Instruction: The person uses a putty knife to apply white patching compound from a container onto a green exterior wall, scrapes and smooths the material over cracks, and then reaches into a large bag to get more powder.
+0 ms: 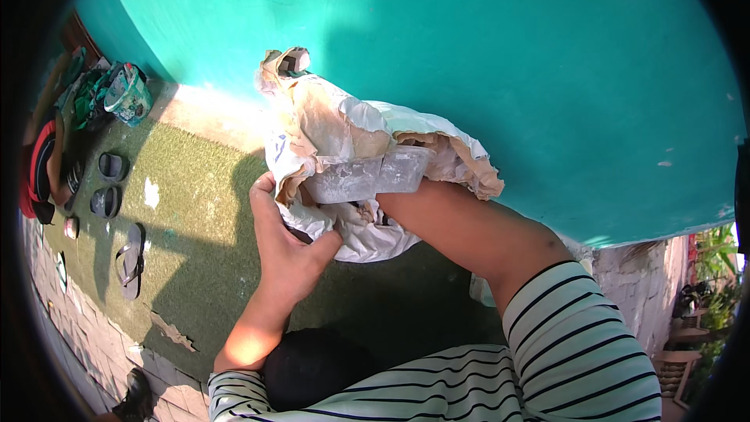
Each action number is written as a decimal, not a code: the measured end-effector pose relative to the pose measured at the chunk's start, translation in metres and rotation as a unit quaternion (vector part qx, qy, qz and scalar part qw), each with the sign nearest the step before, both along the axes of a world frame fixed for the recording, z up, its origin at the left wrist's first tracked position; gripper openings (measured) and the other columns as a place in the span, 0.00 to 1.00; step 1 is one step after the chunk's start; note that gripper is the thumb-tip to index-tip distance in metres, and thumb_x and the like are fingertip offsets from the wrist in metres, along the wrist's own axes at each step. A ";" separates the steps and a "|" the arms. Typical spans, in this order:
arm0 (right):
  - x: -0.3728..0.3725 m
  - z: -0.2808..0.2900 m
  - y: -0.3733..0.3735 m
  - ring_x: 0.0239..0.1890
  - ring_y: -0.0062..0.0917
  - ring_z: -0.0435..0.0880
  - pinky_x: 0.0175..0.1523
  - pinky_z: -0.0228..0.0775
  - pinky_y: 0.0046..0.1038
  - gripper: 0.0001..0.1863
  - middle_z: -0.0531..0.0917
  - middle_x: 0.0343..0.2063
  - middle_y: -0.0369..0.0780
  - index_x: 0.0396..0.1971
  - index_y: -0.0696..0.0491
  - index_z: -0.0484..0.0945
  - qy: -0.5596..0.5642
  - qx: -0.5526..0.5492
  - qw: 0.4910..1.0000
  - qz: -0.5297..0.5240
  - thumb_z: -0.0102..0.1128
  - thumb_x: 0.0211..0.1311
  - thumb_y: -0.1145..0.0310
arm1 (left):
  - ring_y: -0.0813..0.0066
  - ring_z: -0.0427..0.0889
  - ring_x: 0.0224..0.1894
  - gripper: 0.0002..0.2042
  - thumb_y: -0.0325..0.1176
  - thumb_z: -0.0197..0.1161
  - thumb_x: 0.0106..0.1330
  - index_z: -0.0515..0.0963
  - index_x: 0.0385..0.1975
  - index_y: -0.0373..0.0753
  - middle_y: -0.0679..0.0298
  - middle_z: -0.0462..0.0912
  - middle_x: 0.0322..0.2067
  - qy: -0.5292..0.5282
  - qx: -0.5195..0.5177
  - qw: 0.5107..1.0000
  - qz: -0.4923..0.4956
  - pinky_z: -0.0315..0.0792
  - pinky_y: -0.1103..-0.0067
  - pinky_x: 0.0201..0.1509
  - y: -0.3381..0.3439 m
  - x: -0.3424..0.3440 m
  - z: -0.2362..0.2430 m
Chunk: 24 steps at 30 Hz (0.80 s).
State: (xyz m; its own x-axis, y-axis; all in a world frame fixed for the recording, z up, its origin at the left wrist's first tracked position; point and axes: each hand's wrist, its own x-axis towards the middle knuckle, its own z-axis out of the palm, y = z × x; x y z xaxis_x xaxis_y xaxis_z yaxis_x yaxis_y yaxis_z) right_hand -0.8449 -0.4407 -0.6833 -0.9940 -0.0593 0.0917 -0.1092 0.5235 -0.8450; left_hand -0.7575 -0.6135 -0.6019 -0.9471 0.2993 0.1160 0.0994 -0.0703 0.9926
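A crumpled white paper sack [359, 246] with a brown inner lining stands in front of me, its torn mouth turned toward me. My left hand [289, 250] is closed on the sack's near left rim, thumb on one side and fingers on the other. Into the mouth goes my right forearm [461, 223]; the hand itself is hidden inside. A clear, dusty plastic container [363, 176] shows in the mouth, just above that forearm. Whether my right hand touches it cannot be seen.
Behind the sack rises a teal wall [508, 55]. Green turf matting [195, 180] covers the floor. Left lie sandals [131, 262], with a patterned bucket [127, 95] and cloths farther back. Another person's leg [55, 156] shows at far left. A dark rounded thing [320, 367] is below my left wrist.
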 end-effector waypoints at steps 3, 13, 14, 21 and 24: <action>0.006 0.002 0.011 0.48 0.34 0.81 0.52 0.73 0.34 0.17 0.82 0.46 0.44 0.48 0.53 0.78 0.000 -0.003 0.999 0.048 0.49 0.66 0.62 | 0.71 0.71 0.50 0.38 0.21 0.65 0.43 0.54 0.58 0.30 0.56 0.67 0.49 -0.006 0.025 1.000 0.008 0.68 0.75 0.55 0.005 0.000 0.006; 0.125 0.108 0.076 0.47 0.33 0.80 0.54 0.73 0.35 0.19 0.81 0.44 0.44 0.53 0.53 0.74 -0.102 -0.065 0.991 0.059 0.44 0.70 0.59 | 0.65 0.67 0.55 0.41 0.25 0.66 0.42 0.53 0.60 0.28 0.52 0.64 0.51 0.075 -0.064 0.995 0.022 0.63 0.71 0.61 -0.003 -0.002 0.004; 0.130 0.107 0.081 0.47 0.34 0.80 0.54 0.73 0.36 0.20 0.81 0.45 0.45 0.53 0.54 0.73 -0.175 -0.266 0.948 -0.015 0.43 0.70 0.58 | 0.65 0.67 0.56 0.41 0.24 0.65 0.42 0.53 0.60 0.28 0.52 0.63 0.52 0.064 -0.077 0.995 0.015 0.63 0.71 0.62 -0.004 -0.002 0.004; 0.130 0.122 0.100 0.57 0.40 0.76 0.61 0.66 0.49 0.27 0.75 0.56 0.46 0.60 0.56 0.67 -0.227 -0.577 0.783 0.043 0.40 0.65 0.58 | 0.66 0.67 0.56 0.42 0.21 0.62 0.44 0.49 0.62 0.28 0.53 0.62 0.53 0.054 -0.023 0.998 -0.013 0.63 0.72 0.61 0.001 0.003 0.005; 0.136 0.133 0.105 0.59 0.43 0.74 0.62 0.66 0.48 0.30 0.73 0.58 0.47 0.62 0.57 0.66 -0.225 -0.587 0.773 0.085 0.40 0.65 0.54 | 0.67 0.67 0.56 0.41 0.21 0.62 0.44 0.49 0.62 0.28 0.52 0.63 0.53 0.033 -0.003 0.999 -0.025 0.64 0.73 0.61 0.000 0.005 0.005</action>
